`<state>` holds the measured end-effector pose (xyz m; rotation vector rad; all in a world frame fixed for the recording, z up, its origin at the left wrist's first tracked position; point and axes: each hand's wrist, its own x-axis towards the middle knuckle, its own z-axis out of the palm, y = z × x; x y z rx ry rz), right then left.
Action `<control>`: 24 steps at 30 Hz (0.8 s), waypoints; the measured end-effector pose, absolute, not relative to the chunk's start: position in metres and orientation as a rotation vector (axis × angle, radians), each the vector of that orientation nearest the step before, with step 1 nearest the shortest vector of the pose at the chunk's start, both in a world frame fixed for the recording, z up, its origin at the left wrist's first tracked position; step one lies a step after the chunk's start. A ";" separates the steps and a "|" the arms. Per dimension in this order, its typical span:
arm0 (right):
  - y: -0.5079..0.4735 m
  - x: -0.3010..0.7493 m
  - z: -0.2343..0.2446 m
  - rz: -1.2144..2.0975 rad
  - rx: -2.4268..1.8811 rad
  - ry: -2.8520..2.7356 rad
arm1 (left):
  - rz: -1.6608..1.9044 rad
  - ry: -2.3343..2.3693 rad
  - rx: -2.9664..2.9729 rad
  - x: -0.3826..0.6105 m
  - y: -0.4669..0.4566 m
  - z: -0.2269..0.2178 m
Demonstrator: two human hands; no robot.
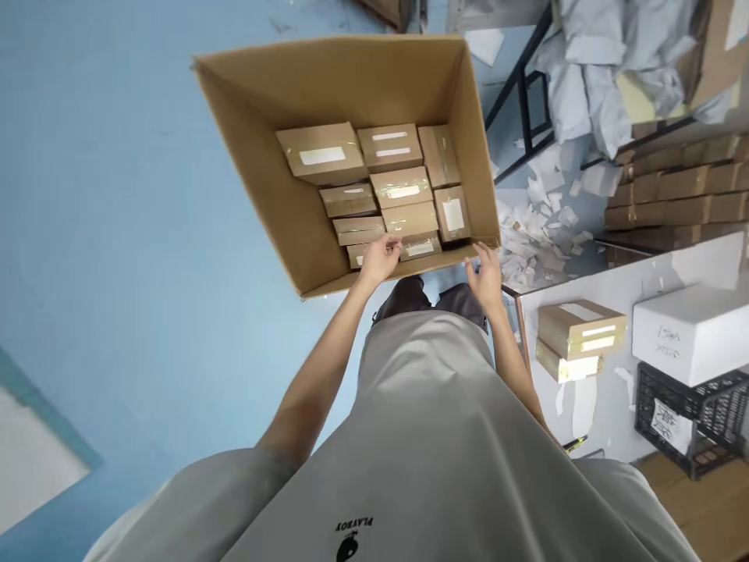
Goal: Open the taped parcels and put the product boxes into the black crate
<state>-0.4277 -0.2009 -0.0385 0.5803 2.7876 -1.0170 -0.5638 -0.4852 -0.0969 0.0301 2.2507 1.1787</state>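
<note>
A large open cardboard carton (275, 195) stands on the blue floor in front of me, holding several small taped brown parcels (403, 191) with white labels. My left hand (380, 257) reaches over the near rim, its fingers curled on the nearest small parcel (418, 247) inside. At the carton's near right corner my right hand (484, 275) hovers with fingers loosely spread, holding nothing. My grey shirt fills the lower part of the view.
A white table (614, 406) at right carries two stacked small parcels (576, 336), a white box (690, 332) and a black crate (690, 414). Torn paper scraps (532, 226) litter the floor. Stacked flat cartons (679, 191) and crumpled wrapping lie beyond.
</note>
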 end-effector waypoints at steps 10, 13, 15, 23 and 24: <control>-0.255 -0.512 -0.102 -0.784 0.379 2.537 | 0.917 2.482 -0.133 -0.684 -0.564 -0.168; -0.266 -0.514 -0.129 -0.709 0.426 2.486 | 0.941 2.484 -0.161 -0.742 -0.565 -0.195; -0.273 -0.509 -0.142 -0.655 0.449 2.462 | 0.971 2.506 -0.146 -0.785 -0.561 -0.215; -0.291 -0.479 -0.155 -0.681 0.479 2.569 | 0.728 2.501 0.026 -0.906 -0.545 -0.287; -0.292 -0.477 -0.155 -0.687 0.488 2.576 | 0.695 2.487 0.042 -0.911 -0.545 -0.292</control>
